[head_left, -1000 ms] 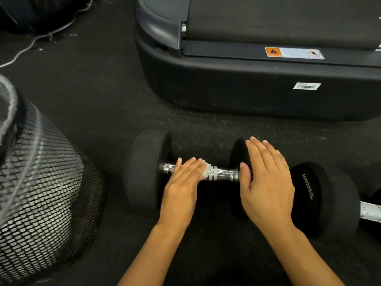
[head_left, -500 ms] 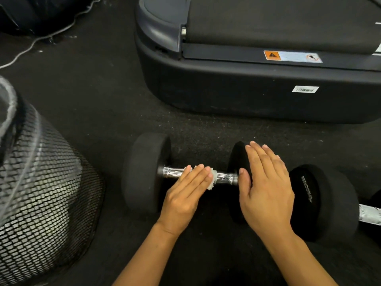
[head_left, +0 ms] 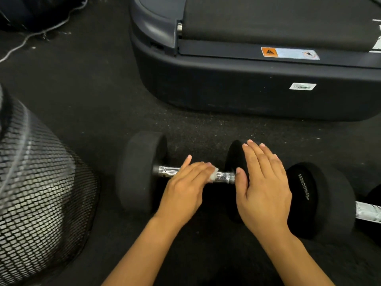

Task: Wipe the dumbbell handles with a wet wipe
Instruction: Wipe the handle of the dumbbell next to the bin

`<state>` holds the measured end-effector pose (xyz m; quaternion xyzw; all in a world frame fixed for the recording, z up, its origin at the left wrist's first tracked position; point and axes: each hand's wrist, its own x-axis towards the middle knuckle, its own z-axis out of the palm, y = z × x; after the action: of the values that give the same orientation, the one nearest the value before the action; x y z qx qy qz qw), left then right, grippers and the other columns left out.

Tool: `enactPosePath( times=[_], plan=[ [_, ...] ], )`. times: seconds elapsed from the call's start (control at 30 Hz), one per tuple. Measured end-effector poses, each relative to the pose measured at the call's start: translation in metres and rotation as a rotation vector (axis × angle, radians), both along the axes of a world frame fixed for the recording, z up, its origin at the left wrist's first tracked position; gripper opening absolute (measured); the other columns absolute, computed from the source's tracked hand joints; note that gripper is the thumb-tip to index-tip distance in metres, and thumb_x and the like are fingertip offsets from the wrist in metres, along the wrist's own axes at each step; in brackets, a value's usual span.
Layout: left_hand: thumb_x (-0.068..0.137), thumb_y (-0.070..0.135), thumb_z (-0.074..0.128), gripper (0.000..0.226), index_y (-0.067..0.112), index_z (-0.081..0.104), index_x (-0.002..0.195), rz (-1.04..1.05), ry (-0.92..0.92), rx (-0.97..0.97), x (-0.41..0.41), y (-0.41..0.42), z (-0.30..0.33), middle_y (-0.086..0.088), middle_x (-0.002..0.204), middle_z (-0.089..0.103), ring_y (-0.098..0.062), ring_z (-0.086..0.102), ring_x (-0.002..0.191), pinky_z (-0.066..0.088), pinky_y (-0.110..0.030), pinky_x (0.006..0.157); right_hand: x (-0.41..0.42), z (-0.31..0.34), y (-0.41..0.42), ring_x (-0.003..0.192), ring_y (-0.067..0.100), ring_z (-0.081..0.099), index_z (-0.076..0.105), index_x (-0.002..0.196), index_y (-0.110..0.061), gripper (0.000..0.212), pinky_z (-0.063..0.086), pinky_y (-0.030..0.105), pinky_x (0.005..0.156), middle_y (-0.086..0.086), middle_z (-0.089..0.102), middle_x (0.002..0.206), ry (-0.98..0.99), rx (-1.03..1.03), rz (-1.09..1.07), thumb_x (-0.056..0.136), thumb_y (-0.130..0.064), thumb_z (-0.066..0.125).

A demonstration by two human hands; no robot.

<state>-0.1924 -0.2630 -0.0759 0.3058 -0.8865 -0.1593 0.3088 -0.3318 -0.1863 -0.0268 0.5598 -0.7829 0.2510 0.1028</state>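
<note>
A black wire-mesh bin (head_left: 41, 203) stands at left on speckled black rubber floor (head_left: 92, 104). The dumbbell (head_left: 142, 172) lies there; the left hand (head_left: 185, 188), fingers straight, presses a white wet wipe (head_left: 213, 176) onto its knurled chrome handle (head_left: 225, 177). The right hand (head_left: 263, 188) rests flat, grip released, on the round matte head. A treadmill base (head_left: 247, 87) sits behind.

The floor (head_left: 86, 104) is dark, speckled rubber matting. A black dumbbell (head_left: 142, 172) with a chrome handle lies on it in front, a second dumbbell (head_left: 321, 201) just beside its right end. A treadmill base (head_left: 237, 85) sits behind them, a black mesh bin (head_left: 41, 199) stands at the left, and a pale cable (head_left: 26, 40) trails across the far left corner.
</note>
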Motion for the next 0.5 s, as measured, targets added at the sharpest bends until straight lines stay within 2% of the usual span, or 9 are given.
enactPosePath(
  times=[0.1,0.27,0.33,0.43,0.5],
  plan=[
    [0.085,0.002,0.056,0.024,0.017,0.068,0.099,0.044,-0.163,0.102,-0.012,-0.013,0.018,0.003,0.092,0.070,-0.010,0.064,0.090,0.034,-0.037,0.108,-0.001,0.001,-0.001,0.132,0.023,0.037,0.048,0.132,-0.006,0.047,0.022,0.037,0.111,0.008,0.049,0.137,-0.003,0.002,0.002,0.092,-0.028,0.036],
    [0.089,0.013,0.048,0.031,0.011,0.064,0.116,-0.020,-0.102,0.069,0.003,0.002,0.008,-0.001,0.115,0.066,-0.011,0.058,0.111,0.036,-0.033,0.106,-0.001,0.002,0.000,0.132,0.023,0.038,0.049,0.132,-0.005,0.047,0.024,0.038,0.111,0.008,0.049,0.137,-0.005,-0.005,0.001,0.093,-0.028,0.036],
    [0.089,0.013,0.047,0.030,0.010,0.064,0.114,-0.037,-0.107,0.018,0.002,-0.003,0.007,-0.001,0.112,0.066,-0.012,0.059,0.108,0.040,-0.034,0.103,0.000,0.001,0.000,0.132,0.023,0.037,0.048,0.133,-0.006,0.048,0.023,0.037,0.111,0.008,0.049,0.137,-0.004,0.003,0.005,0.093,-0.028,0.036],
    [0.079,0.003,0.062,0.027,0.013,0.066,0.104,0.036,-0.145,0.013,-0.006,-0.006,0.013,0.000,0.100,0.068,-0.016,0.064,0.095,0.048,-0.031,0.092,-0.001,0.001,0.000,0.133,0.022,0.037,0.048,0.133,-0.006,0.048,0.022,0.037,0.112,0.008,0.048,0.138,-0.006,0.010,0.005,0.093,-0.028,0.036],
    [0.078,-0.003,0.066,0.035,0.009,0.066,0.110,0.018,-0.121,0.011,-0.003,-0.002,0.007,-0.004,0.109,0.067,-0.018,0.062,0.105,0.047,-0.033,0.095,-0.001,0.002,-0.001,0.132,0.022,0.037,0.048,0.133,-0.006,0.047,0.022,0.036,0.111,0.008,0.049,0.138,-0.005,0.010,0.005,0.092,-0.028,0.036]
  ],
)
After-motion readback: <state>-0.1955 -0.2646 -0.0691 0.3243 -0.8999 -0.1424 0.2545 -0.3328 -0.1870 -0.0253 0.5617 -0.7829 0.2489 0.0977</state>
